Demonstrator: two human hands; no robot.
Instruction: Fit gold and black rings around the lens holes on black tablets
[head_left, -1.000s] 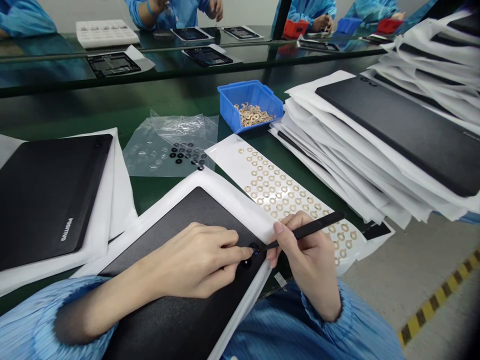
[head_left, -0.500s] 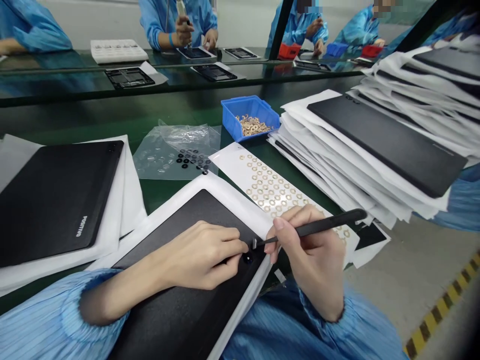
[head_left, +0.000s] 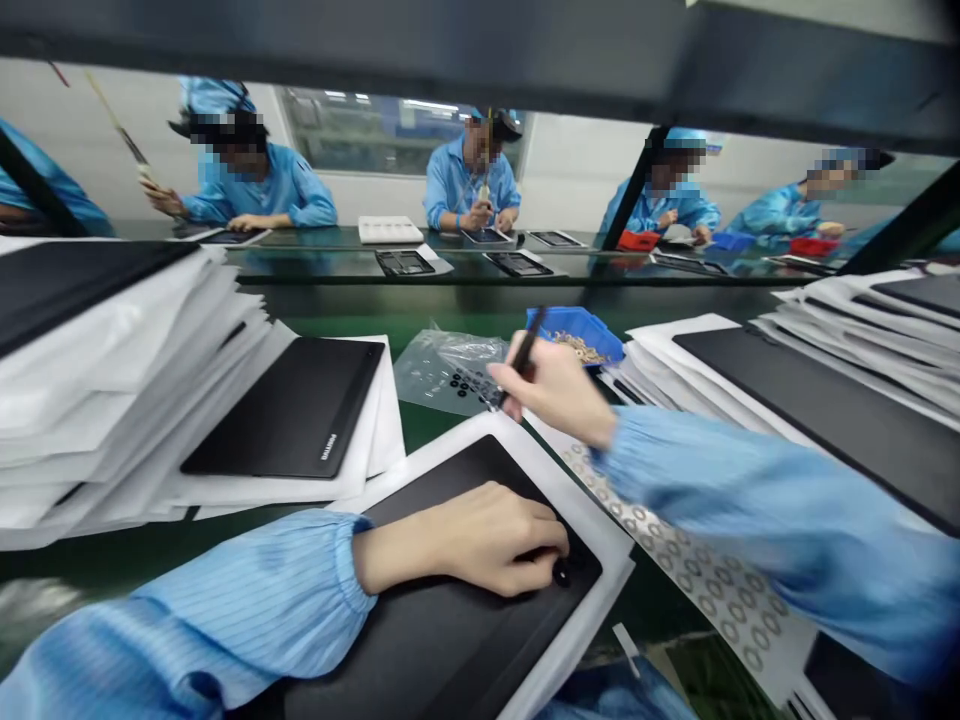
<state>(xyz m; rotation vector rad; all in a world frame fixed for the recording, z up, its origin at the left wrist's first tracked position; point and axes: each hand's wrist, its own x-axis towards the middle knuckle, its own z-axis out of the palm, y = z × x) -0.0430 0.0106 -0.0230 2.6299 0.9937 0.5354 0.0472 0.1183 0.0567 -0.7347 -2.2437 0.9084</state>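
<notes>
My left hand (head_left: 480, 540) rests on a black laptop-style panel (head_left: 457, 640), which lies on a white sheet. Its fingertips are right beside a small black ring (head_left: 561, 572) on the panel. My right hand (head_left: 551, 385) grips a black pen-shaped pick (head_left: 527, 347) and hangs over a clear plastic bag of black rings (head_left: 450, 370), with the pick's tip hidden by the fingers or the bag. Under my right forearm lies a white backing sheet of pale rings (head_left: 712, 590). A blue bin of gold rings (head_left: 577, 335) stands behind that hand.
Tall stacks of black panels in white sheets (head_left: 112, 390) fill the left, and more (head_left: 810, 370) lie at the right. Another panel (head_left: 285, 420) sits beside mine. Beyond a glass shelf (head_left: 510, 266), several people in blue smocks (head_left: 469, 180) work at the bench.
My view has swung and tilted up, bringing a stack into sight at the left. My right hand has moved away from the left, over to the plastic bag. The pick now points upward.
</notes>
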